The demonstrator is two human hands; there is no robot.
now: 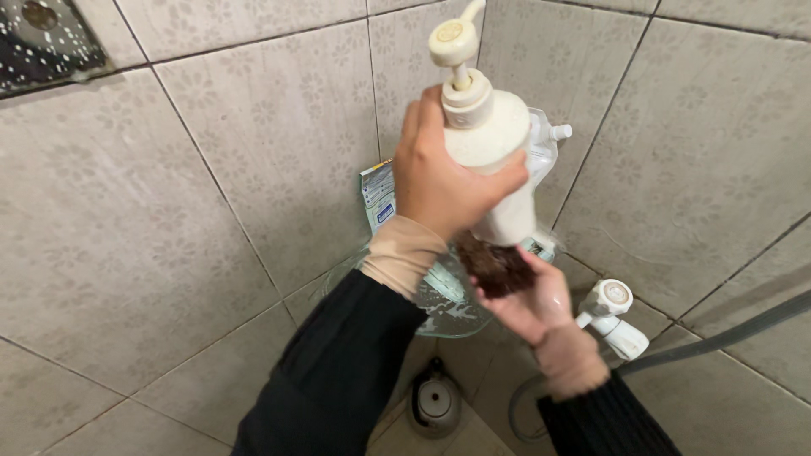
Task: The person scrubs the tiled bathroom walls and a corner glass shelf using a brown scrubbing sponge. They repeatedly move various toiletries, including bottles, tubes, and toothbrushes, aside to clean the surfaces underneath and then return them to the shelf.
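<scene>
- Left hand (439, 181), centre frame: fingers wrapped tight round a cream pump bottle (498, 160), held upright in the air against the tiled corner, pump head near the top edge.
- Right hand (528, 300), just below it: half-curled, pressing a dark brown scrub pad (494, 266) up against the bottle's base. Palm looks wet.
- Risk: wet hands plus a smooth bottle, so it could slip and drop onto the glass corner shelf (439, 304) under it, or on to the floor.
- Risk: thumb sits close under the pump collar; a squeeze or knock on the head could squirt product.
- Risk: an elbow swing could hit the white tap (612, 317), lower right.
- Bottle is opaque; fill level can't be told.
- Behind it, on the shelf: clear refill pouch (541, 156) with a white spout; contents unclear. A printed packet (380, 198) shows left of the hand.
- Shelf surface has white streaks, likely soap or water.
</scene>
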